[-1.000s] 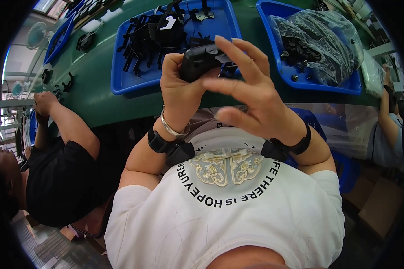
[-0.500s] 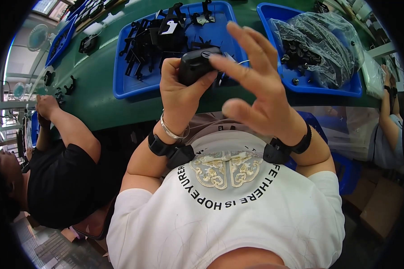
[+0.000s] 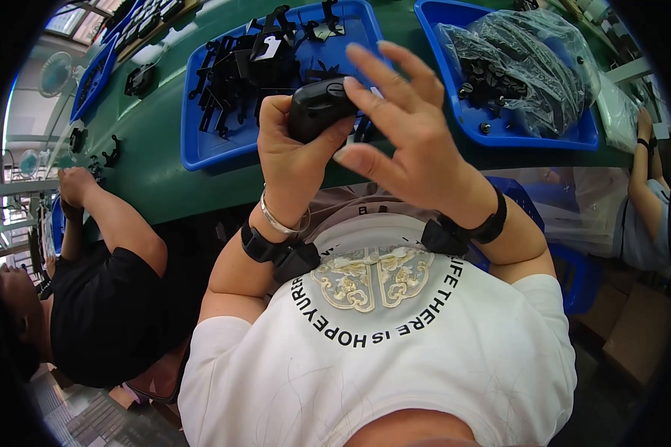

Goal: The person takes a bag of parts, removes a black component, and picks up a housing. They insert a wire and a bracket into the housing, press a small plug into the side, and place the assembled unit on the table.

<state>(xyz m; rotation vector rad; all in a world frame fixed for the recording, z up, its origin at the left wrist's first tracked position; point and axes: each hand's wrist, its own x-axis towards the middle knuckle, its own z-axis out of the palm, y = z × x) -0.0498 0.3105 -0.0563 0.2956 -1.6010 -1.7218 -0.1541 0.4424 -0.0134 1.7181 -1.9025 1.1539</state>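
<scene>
A rounded black plastic housing (image 3: 317, 109) is gripped in my left hand (image 3: 294, 145), raised in front of the near edge of the green table. My right hand (image 3: 417, 141) has its fingers spread, and its index fingertip meets a round detail at the housing's right end. Nothing sits between the fingers and thumb of that hand. Behind my hands is a blue tray (image 3: 190, 145) with a heap of black bracket-like parts (image 3: 235, 82). The underside of the housing is hidden by my left palm and fingers.
A second blue tray (image 3: 566, 140) at the right holds clear plastic bags (image 3: 552, 74) and small black parts (image 3: 488, 82). Loose black pieces (image 3: 112, 151) lie on the green table (image 3: 153, 179) at the left. A co-worker in black (image 3: 112, 305) works there; another person's arms (image 3: 643, 153) show far right.
My right hand has drawn slightly left and down, and its thumb is closer to the housing. The left hand keeps its hold; the whole view has shifted a little.
</scene>
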